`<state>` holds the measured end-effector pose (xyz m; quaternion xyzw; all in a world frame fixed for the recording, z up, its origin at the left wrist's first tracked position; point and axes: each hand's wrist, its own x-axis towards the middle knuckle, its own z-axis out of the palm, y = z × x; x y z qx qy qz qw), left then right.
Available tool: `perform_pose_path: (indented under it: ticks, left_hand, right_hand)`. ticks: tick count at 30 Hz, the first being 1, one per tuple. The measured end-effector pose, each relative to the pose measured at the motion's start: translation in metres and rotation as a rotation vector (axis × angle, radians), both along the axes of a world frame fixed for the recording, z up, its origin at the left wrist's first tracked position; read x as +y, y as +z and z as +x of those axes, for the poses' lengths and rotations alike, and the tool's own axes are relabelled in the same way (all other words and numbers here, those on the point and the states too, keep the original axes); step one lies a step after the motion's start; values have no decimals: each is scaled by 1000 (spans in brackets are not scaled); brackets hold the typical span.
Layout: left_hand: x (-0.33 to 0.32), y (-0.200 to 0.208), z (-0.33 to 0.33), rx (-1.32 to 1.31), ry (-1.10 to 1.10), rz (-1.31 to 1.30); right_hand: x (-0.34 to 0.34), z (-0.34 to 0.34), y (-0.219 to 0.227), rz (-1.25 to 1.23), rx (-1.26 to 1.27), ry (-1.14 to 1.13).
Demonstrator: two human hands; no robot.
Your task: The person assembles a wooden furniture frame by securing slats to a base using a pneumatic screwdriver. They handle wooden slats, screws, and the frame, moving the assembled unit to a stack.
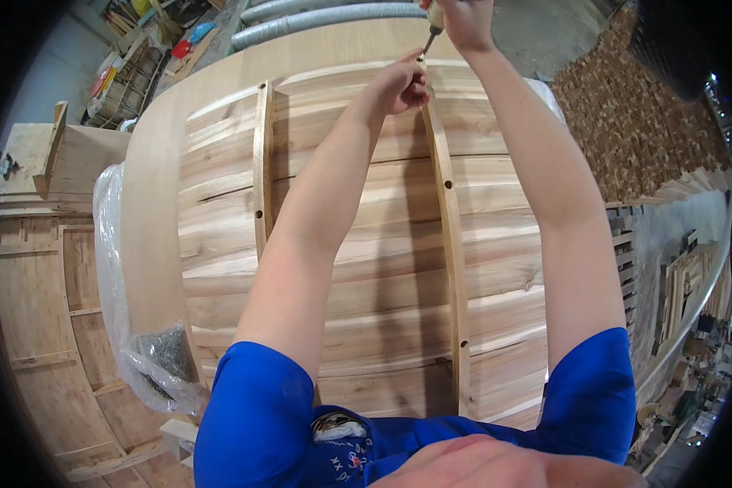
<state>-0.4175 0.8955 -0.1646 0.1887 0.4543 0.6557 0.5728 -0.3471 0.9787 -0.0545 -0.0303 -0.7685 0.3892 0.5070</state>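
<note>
My right hand [468,24] is closed around the light handle of a screwdriver [436,16] at the top of the view. Its metal shaft points down toward the far end of a wooden batten [451,236]. There my left hand [405,85] has its fingers curled, the index fingertip beside the screwdriver's tip; whatever it pinches is too small to make out. Dark holes dot this batten, and a second batten [263,154] runs alongside on the left. Both lie across a wide panel of pale wooden boards [366,276] with a smooth curved border [150,211].
Clear plastic wrapping [110,220] hangs along the panel's left edge, near a bag of small dark pieces [164,354]. Wooden frames [32,285] stand at left. Wrapped rolls [325,18] lie beyond the panel. Many stacked wood pieces [634,122] fill the right background.
</note>
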Motion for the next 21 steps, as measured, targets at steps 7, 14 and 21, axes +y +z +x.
perform_pose_path:
  ticks: [7, 14, 21]
  left_hand:
    - [2, -18, -11, 115, 57, -37]
    - [-23, -27, 16, 505, 183, -203]
    - [-84, -57, 69, 1253, 122, 34]
  right_hand:
    - [11, -24, -19, 28, -57, -69]
    - [9, -41, -27, 40, -107, -100]
    - [14, -51, -35, 57, -151, -151]
